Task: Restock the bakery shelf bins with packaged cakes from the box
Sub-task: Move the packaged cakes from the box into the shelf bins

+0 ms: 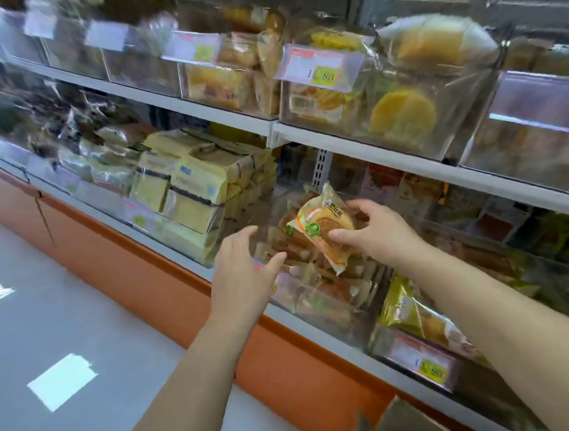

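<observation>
Grey floor [70, 319] under me, the orange-footed bakery shelf [156, 278] ahead. Nearest, a cardboard box [409, 417] flap pokes in, below and right of the clear bin [312, 298]. My left hand [243, 268] is at the bin's left front corner, fingers loose and spread, holding nothing; whether it touches the wall, I can't tell. My right hand [377, 231] pinches the packaged cake [322, 227], thumb under, fingers over, tilted just above the wrapped cakes piled in the bin. Left of the bin, stacked yellow packs [192, 186]. Above the bin, upper bins [402, 114] and a price tag [320, 67].
</observation>
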A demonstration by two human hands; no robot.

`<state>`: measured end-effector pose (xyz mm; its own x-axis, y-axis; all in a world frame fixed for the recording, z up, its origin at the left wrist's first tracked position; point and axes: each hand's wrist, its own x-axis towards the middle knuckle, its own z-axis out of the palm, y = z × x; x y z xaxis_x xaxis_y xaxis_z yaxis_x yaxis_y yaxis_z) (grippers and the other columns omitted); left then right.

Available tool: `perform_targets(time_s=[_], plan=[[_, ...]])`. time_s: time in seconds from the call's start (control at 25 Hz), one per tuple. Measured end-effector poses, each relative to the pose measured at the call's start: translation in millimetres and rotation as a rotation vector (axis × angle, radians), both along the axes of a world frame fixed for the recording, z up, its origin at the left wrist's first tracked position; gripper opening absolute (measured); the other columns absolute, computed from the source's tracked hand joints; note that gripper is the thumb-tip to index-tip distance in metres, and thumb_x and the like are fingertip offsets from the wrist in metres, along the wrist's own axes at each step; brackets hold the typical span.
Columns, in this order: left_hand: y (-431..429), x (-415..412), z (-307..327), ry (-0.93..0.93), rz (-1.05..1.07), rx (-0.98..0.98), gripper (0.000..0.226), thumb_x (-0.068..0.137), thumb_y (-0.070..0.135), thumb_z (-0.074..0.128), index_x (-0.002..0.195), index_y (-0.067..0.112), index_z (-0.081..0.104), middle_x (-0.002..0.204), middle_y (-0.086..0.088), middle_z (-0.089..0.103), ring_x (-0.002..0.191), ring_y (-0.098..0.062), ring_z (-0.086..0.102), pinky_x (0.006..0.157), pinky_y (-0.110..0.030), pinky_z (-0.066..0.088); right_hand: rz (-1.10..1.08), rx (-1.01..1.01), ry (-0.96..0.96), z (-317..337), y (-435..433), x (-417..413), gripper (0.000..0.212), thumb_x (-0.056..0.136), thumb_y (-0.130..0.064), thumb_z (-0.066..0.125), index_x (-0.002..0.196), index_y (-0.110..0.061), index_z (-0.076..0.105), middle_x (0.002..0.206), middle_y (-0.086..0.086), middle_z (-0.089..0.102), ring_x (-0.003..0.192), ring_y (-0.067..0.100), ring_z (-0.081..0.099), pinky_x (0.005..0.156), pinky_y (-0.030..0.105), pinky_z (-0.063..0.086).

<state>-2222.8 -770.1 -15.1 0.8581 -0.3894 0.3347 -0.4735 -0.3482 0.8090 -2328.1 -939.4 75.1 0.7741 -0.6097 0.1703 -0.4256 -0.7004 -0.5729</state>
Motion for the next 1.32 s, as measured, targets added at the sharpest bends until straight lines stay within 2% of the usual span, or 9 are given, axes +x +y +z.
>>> perform_targets(time_s=[0.12,0.32,0.68,0.84,0.92,1.04,1.16,1.24,1.32], plan=[[1.1,27.0,-21.5,-0.016,0.011,0.140,0.083,0.085,0.048,0.068,0.152,0.023,0.026,0.158,0.000,0.026,0.145,-0.017,0.024,0.115,-0.036,0.026,-0.032,0.040,0.125,-17.3,-19.7,50.0,0.069,0.077,-0.042,0.076,0.138,-0.033,0.044,0.135,-0.001,0.049,0.104,0.017,0.052,0.079,0.030,0.046],[-5.3,30.5,-38.2,0.164,-0.132,0.116,0.102,0.085,0.052,0.067,0.156,0.023,0.000,0.164,0.009,0.004,0.150,-0.010,0.010,0.118,-0.033,0.021,-0.013,0.098,0.140,-34.1,-30.3,101.8,0.062,0.076,-0.038,0.078,0.131,-0.031,0.050,0.138,-0.004,0.050,0.120,0.020,0.050,0.083,0.030,0.040],[-9.6,28.6,-39.5,0.171,-0.114,0.095,0.106,0.082,0.053,0.070,0.156,0.023,0.000,0.164,0.009,0.009,0.149,-0.012,0.015,0.116,-0.033,0.025,0.064,0.186,0.205,-60.6,-32.7,108.5,0.064,0.082,-0.046,0.070,0.140,-0.034,0.045,0.150,0.000,0.038,0.129,0.023,0.045,0.098,0.029,0.038],[-11.2,28.3,-39.1,0.158,-0.097,0.140,0.105,0.082,0.054,0.069,0.156,0.021,0.002,0.164,0.006,0.010,0.149,-0.013,0.015,0.117,-0.034,0.024,0.008,0.114,0.255,-69.8,-22.5,107.9,0.086,0.068,-0.080,0.053,0.143,-0.051,0.023,0.157,0.001,0.020,0.141,0.031,0.027,0.110,0.054,0.034],[-11.6,26.6,-35.5,0.121,-0.066,0.152,0.103,0.082,0.053,0.070,0.156,0.019,0.006,0.164,0.002,0.012,0.149,-0.016,0.014,0.119,-0.036,0.022,-0.018,0.056,0.231,-63.2,-18.4,91.2,0.079,0.080,-0.071,0.050,0.147,-0.047,0.015,0.159,0.000,0.008,0.145,0.030,0.016,0.113,0.055,0.027],[-12.1,14.4,-23.4,-0.037,-0.015,0.142,0.095,0.083,0.049,0.070,0.155,0.015,0.018,0.160,-0.004,0.023,0.148,-0.020,0.019,0.120,-0.040,0.022,-0.004,-0.068,-0.021,-42.5,-0.1,38.5,0.055,0.096,-0.048,0.047,0.146,-0.034,0.031,0.149,-0.001,0.030,0.136,0.019,0.034,0.108,0.039,0.035],[-7.4,-24.2,-2.4,-0.249,-0.031,0.070,0.071,0.085,0.038,0.070,0.145,0.012,0.041,0.143,-0.007,0.046,0.135,-0.021,0.037,0.112,-0.035,0.028,0.115,-0.041,-0.289,-32.2,35.6,-44.1,0.032,0.098,-0.034,0.050,0.130,-0.034,0.051,0.116,-0.011,0.057,0.103,0.003,0.056,0.090,0.025,0.050],[-4.3,-60.0,9.7,-0.332,-0.146,0.017,0.052,0.086,0.031,0.069,0.132,0.013,0.054,0.124,-0.004,0.057,0.117,-0.018,0.051,0.102,-0.032,0.038,0.192,0.142,-0.230,-34.9,49.4,-111.6,0.023,0.097,-0.029,0.052,0.119,-0.032,0.059,0.097,-0.010,0.065,0.089,0.006,0.063,0.079,0.024,0.054],[-5.1,-106.1,12.5,-0.309,-0.386,0.064,0.038,0.087,0.033,0.065,0.123,0.020,0.060,0.109,0.005,0.060,0.098,-0.010,0.058,0.088,-0.029,0.049,0.250,0.379,0.082,-48.4,49.5,-180.7,0.022,0.097,-0.029,0.052,0.118,-0.031,0.060,0.096,-0.008,0.070,0.088,0.007,0.068,0.081,0.025,0.055]])
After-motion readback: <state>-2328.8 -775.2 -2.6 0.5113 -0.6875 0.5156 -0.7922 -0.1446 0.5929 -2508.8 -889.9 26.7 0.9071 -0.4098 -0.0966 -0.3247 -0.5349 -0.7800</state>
